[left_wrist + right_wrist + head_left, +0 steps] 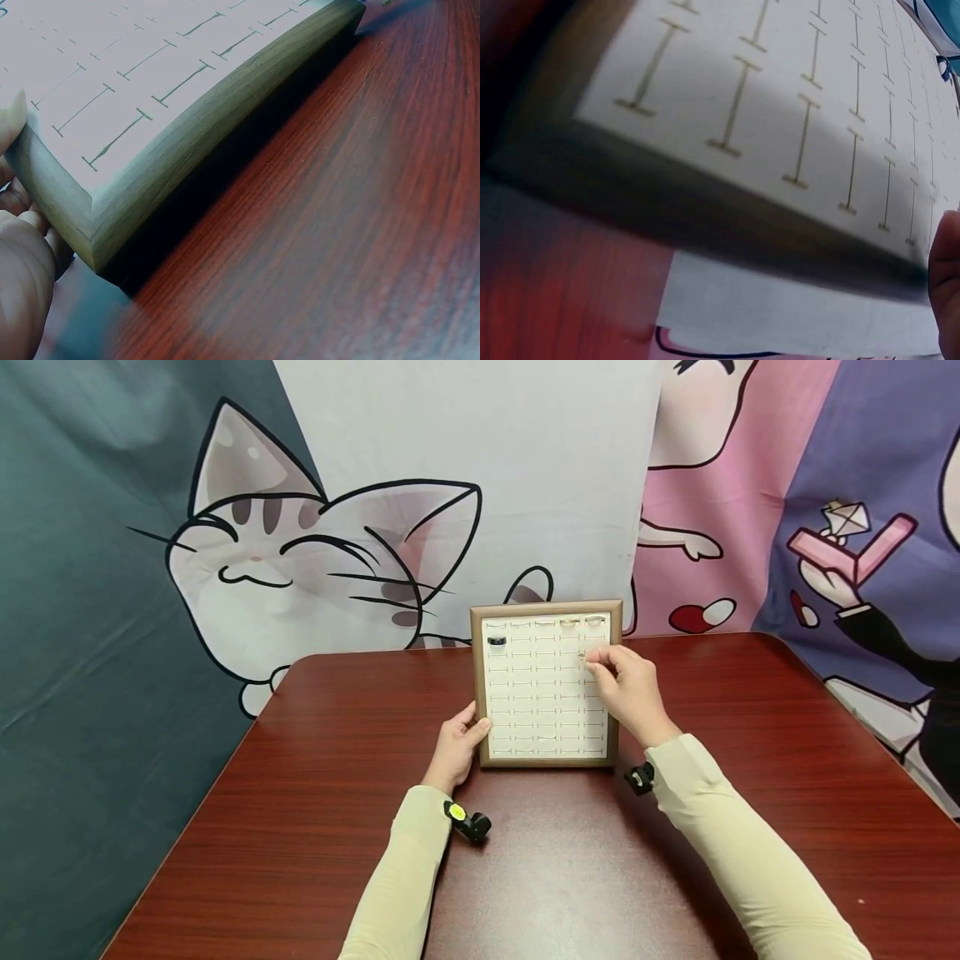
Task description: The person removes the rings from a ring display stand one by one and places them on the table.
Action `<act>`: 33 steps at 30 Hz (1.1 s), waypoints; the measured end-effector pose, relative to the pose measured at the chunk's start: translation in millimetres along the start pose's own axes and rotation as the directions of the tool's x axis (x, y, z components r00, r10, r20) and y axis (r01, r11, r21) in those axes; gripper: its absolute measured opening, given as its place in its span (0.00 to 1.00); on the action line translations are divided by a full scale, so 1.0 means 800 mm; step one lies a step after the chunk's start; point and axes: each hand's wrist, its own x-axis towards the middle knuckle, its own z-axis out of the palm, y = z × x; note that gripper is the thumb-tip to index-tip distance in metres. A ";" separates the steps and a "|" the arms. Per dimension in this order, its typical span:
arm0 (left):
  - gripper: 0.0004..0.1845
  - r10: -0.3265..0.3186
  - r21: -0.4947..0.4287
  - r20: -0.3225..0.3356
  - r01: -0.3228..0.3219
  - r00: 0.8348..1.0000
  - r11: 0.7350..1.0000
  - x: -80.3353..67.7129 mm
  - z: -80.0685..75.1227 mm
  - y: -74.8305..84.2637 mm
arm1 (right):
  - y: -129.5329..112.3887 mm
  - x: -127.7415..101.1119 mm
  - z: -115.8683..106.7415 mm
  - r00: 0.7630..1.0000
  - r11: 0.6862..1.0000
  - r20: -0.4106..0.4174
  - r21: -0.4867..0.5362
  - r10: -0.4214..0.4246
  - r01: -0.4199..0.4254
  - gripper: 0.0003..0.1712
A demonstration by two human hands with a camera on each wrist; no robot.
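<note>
Your right hand [632, 689] pinches a small ring [582, 656] over the ring tray [546, 758] on the worktop [300, 777]; left hand [457, 750] grips the tray's frame. Light, slippery: pinch its band.

A dark red wood-grain worktop [315, 793] carries a wood-framed ring display tray [546, 607], sitting toward twelve o'clock, just right of centre, flat on its surface.

No text, label, brand or number can be read anywhere — only cartoon drawings on the backdrop [300, 568].
</note>
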 end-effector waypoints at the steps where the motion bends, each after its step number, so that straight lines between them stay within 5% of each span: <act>1: 0.26 0.001 0.002 0.003 -0.001 1.000 1.000 0.000 0.000 0.000 | 0.001 -0.003 -0.003 1.000 1.000 -0.002 -0.004 0.003 -0.003 0.02; 33: 0.27 -0.030 0.003 -0.018 0.030 0.999 1.000 -0.001 0.002 0.003 | 0.030 -0.077 -0.089 0.991 0.985 -0.008 -0.115 0.130 -0.130 0.03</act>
